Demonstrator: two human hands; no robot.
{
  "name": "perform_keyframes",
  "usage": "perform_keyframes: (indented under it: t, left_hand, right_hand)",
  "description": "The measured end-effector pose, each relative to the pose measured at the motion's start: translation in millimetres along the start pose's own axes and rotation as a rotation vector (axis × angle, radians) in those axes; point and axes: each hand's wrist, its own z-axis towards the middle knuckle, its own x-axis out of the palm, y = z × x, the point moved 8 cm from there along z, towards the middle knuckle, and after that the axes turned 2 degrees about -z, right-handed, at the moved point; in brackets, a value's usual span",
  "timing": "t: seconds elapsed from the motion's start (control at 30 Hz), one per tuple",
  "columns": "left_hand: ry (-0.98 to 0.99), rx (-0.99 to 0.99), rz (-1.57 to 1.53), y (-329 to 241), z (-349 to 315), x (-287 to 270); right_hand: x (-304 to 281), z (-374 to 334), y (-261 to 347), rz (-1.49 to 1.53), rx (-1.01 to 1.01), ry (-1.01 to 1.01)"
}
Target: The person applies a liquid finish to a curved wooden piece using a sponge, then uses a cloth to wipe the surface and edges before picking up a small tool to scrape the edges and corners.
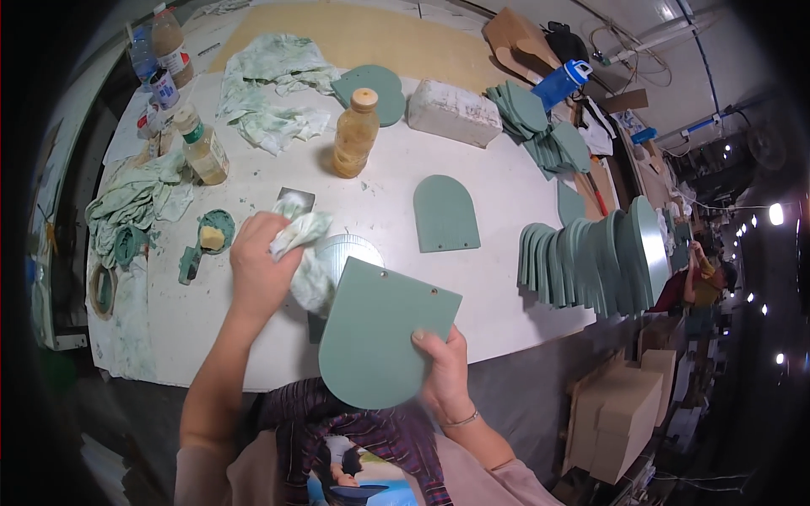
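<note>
My right hand (445, 364) grips a green arched panel (384, 337) by its right side, thumb flat on its face. The panel is tilted, its straight edge with two small holes pointing up and right. In my left hand (263, 257) is a bunched white cloth (310, 270) with green stains, hanging down beside the panel's left edge. Partly behind the cloth and panel lies a round, shiny disc (350, 248) on the table. Another green arched panel (446, 214) lies flat to the right. Left of my left hand sit a small green-smeared pot (216, 228) and a scraper (190, 266).
A long row of green panels (582, 261) stands at the table's right. Bottles (356, 135), a whitish block (454, 113) and stained cloths (274, 76) lie farther back. Cardboard boxes (614, 417) stand on the floor at right; a person (707, 278) is in the distance.
</note>
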Motion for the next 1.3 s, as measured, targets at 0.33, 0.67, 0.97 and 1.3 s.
perform_keyframes:
  t: [0.33, 0.67, 0.97, 1.3]
  left_hand:
    - [0.364, -0.15, -0.361, -24.2, -29.6, 6.2]
    - [0.453, -0.405, -0.604, 2.0, -45.8, 26.8]
    - [0.003, -0.406, -0.335, 64.8, -42.7, -42.3]
    - [-0.408, -0.357, 0.194, 187.7, -67.0, -151.3]
  right_hand:
    - [2.2, -6.4, -17.6, 0.221, 0.033, -0.033]
    - [6.9, -12.1, -27.0, 0.111, 0.053, -0.006]
    - [5.0, -5.5, -40.0, 0.091, 0.117, 0.012]
    - [14.4, -0.6, -41.0, 0.078, 0.13, 0.039]
